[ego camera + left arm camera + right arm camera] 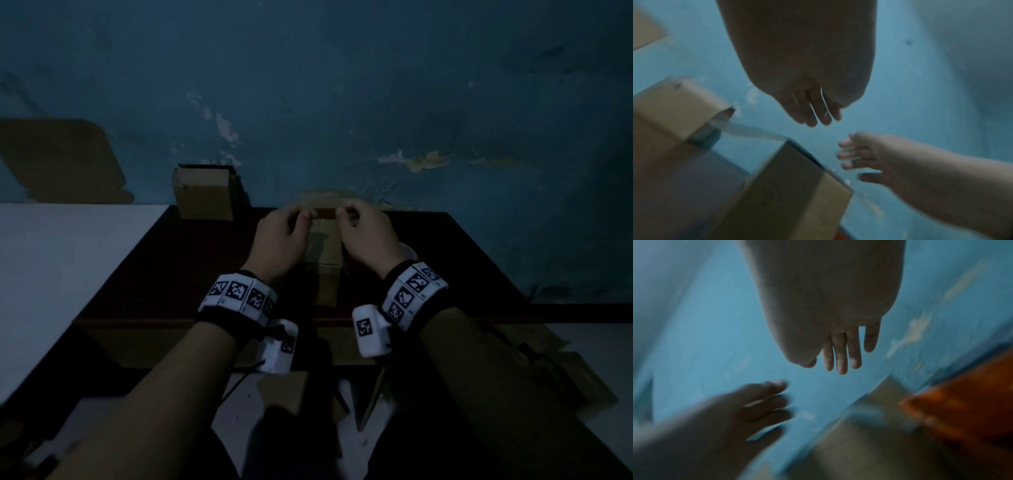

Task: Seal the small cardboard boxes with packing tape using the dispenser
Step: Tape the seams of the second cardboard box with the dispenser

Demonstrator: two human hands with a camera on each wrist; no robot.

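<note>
A small cardboard box point(323, 253) stands on the dark red table point(171, 274), between my two hands. My left hand point(301, 216) and right hand point(346, 214) hover over the box's far top edge, fingers loosely curled. The left wrist view shows the left hand point(813, 112) with relaxed fingers holding nothing, above the box point(797, 186). In the right wrist view the right hand point(842, 356) is likewise empty. A blurred orange object point(962, 410), maybe the dispenser, lies right of the box.
A second small box point(203, 193) stands at the back left against the blue wall, with a pale tape strip point(752, 131) sticking out. Cardboard sheet point(61, 161) leans on the wall at left. White surface point(68, 267) adjoins the table. Flat cardboard point(565, 370) lies on the floor.
</note>
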